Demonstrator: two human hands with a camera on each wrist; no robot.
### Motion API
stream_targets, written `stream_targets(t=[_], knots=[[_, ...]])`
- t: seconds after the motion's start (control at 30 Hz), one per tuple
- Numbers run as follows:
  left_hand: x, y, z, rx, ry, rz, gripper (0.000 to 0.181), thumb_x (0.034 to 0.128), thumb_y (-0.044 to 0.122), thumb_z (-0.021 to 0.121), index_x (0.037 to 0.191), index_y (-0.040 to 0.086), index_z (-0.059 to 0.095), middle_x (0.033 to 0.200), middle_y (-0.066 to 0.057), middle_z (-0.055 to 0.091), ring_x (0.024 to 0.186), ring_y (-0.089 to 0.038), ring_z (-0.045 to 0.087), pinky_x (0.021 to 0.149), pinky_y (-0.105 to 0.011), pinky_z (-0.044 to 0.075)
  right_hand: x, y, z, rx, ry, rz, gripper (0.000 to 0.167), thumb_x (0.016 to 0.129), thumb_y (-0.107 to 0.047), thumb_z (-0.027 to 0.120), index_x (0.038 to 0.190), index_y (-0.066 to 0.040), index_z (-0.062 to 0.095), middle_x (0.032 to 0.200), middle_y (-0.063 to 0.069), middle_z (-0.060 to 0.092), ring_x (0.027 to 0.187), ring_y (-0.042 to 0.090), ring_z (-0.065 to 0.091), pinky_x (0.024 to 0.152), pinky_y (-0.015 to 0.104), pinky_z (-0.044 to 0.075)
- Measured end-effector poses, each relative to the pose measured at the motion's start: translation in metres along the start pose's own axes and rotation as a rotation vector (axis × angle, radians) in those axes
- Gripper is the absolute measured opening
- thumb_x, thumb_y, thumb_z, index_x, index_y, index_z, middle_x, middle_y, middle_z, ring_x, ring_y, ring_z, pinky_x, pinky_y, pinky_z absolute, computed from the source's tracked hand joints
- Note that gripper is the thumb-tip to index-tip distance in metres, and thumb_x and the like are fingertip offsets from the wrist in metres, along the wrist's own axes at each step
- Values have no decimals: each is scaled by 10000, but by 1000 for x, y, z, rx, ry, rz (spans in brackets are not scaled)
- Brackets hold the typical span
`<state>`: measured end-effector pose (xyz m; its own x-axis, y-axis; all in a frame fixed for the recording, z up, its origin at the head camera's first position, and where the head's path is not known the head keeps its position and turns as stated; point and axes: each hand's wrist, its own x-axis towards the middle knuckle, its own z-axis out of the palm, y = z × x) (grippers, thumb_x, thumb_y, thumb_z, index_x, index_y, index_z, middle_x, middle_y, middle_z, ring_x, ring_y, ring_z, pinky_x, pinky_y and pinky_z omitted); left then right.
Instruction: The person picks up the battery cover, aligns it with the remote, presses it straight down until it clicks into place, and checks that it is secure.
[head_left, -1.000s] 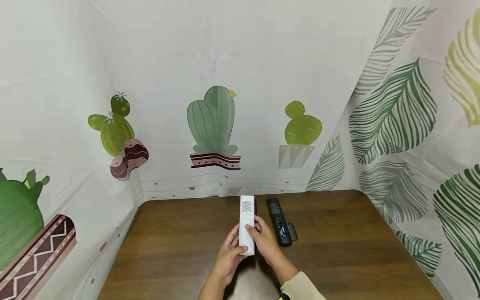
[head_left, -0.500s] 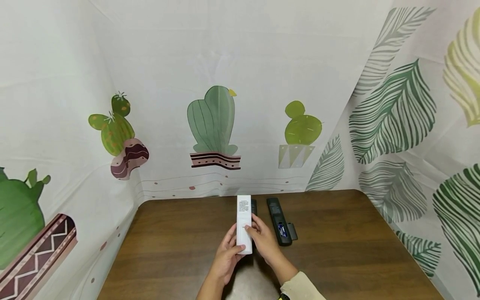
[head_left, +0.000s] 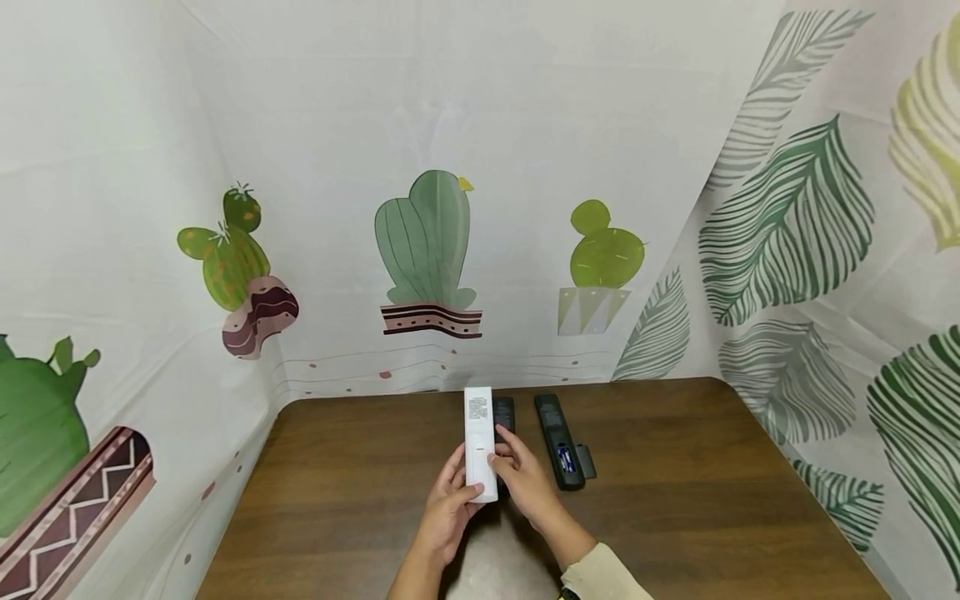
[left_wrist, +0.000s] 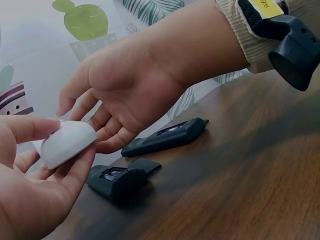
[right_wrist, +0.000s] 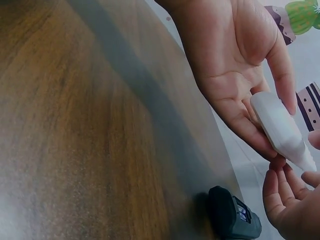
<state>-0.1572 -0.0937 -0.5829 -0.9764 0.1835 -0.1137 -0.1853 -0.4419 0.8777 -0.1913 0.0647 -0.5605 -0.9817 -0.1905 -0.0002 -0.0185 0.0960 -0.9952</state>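
Note:
A white remote control point(head_left: 480, 446) is held back side up above the table, its printed label toward the far end. My left hand point(head_left: 448, 512) grips its near end, thumb on the back and fingers underneath. The thumb of my right hand point(head_left: 528, 483) lies on the back near the small mark on the cover, while its fingers are at the right edge. In the left wrist view, the remote's rounded white end shows between both hands. Behind it, a black remote control point(head_left: 504, 412) lies partly hidden; its battery compartment is uncovered in the left wrist view.
Another black remote control point(head_left: 558, 442) lies to the right with batteries visible in its uncovered compartment. A dark battery cover point(head_left: 585, 461) sits beside it. The brown wooden table point(head_left: 360, 467) meets a cactus-and-leaf printed cloth point(head_left: 517, 167) at the back and sides.
Both hands and the white remote control have shifted slightly left, exposing more of the black remote control behind. My right thumb stays on the white remote's back.

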Motion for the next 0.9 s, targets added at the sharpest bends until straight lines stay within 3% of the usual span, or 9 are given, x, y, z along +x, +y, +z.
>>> stream_targets(t=[0.17, 0.43, 0.7, 0.9], knots=[[0, 1, -2, -5, 5, 8, 801, 943, -41, 550, 1625, 117, 161, 1409, -77, 548, 1098, -130, 626, 939, -317, 507, -1, 2, 2, -12, -22, -3, 575, 1015, -221, 584, 1541, -78, 401, 1309, 184, 621, 1130, 239, 603, 946, 362, 504], [3, 5, -4, -11, 39, 21, 784, 950, -37, 555, 1622, 131, 188, 1503, -133, 463, 1122, -136, 620, 939, -321, 510, -4, 2, 6, -1, -39, -1, 587, 1006, -177, 585, 1541, -41, 386, 1302, 204, 605, 1088, 223, 595, 867, 294, 500], [6, 6, -7, -13, 82, 29, 783, 934, -42, 565, 1616, 126, 218, 1414, -94, 515, 1107, -142, 612, 928, -318, 514, -6, 2, 10, -25, -58, -16, 596, 996, -136, 575, 1536, 5, 367, 1299, 234, 594, 1089, 249, 604, 816, 264, 506], [6, 5, -10, -13, 106, 23, 766, 941, -56, 550, 1615, 118, 228, 1445, -104, 498, 1113, -137, 611, 937, -315, 518, -8, 5, 13, -43, -79, 6, 607, 986, -149, 593, 1533, -1, 377, 1312, 235, 583, 1098, 253, 599, 806, 266, 500]])
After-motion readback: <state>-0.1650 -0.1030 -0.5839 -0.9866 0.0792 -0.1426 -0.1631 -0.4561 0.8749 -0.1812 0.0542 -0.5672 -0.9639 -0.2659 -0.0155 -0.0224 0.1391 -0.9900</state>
